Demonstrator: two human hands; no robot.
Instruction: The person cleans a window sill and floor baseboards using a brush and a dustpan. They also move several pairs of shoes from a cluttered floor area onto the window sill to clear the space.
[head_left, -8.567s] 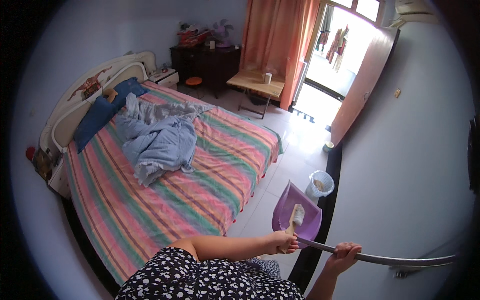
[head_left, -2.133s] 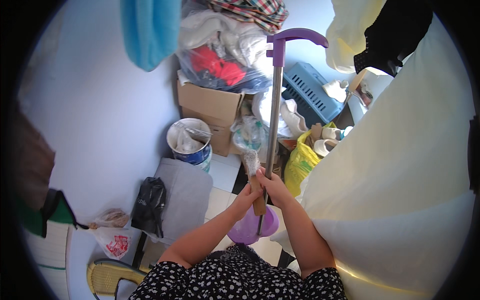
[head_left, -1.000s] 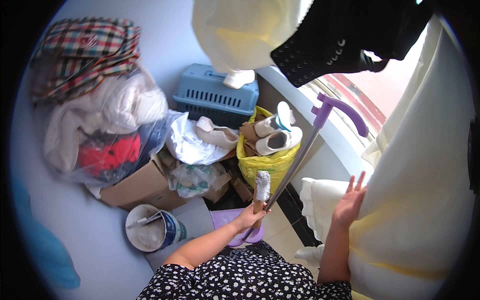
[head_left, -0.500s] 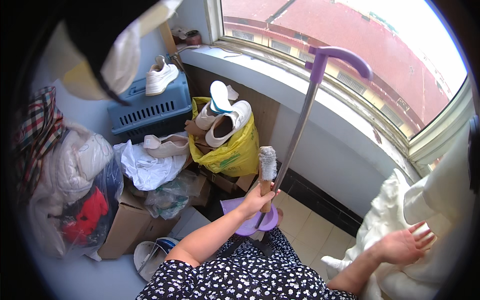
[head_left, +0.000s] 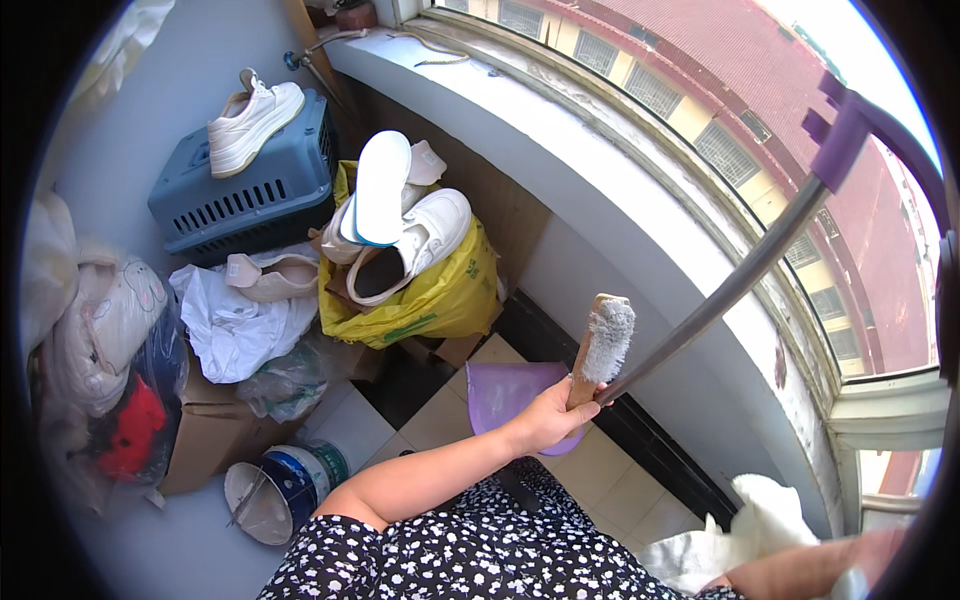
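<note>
My left hand (head_left: 550, 415) is closed round a wooden-handled brush (head_left: 606, 340) with grey-white bristles, held upright. The same fingers also grip the metal pole (head_left: 740, 275) of a long-handled dustpan, which leans up to the right and ends in a purple handle (head_left: 845, 130). Below that hand the dustpan's lilac scoop (head_left: 505, 395) rests at floor level. My right hand (head_left: 875, 555) is a blur at the lower right rim, beyond a white cloth (head_left: 770, 515); its fingers cannot be made out.
A yellow bag (head_left: 450, 290) of white shoes (head_left: 435, 235) stands left of the window sill (head_left: 520, 110). Behind it, a blue pet carrier (head_left: 245, 180) bears another white shoe (head_left: 255, 120). Cardboard boxes (head_left: 205, 430), a bucket (head_left: 265, 500) and bagged clothes (head_left: 110, 330) lie at left.
My view has shifted. The dustpan's pole leans further right, and the brush in my left hand tilts more. My right hand, open before, has moved down toward the rim and is blurred.
</note>
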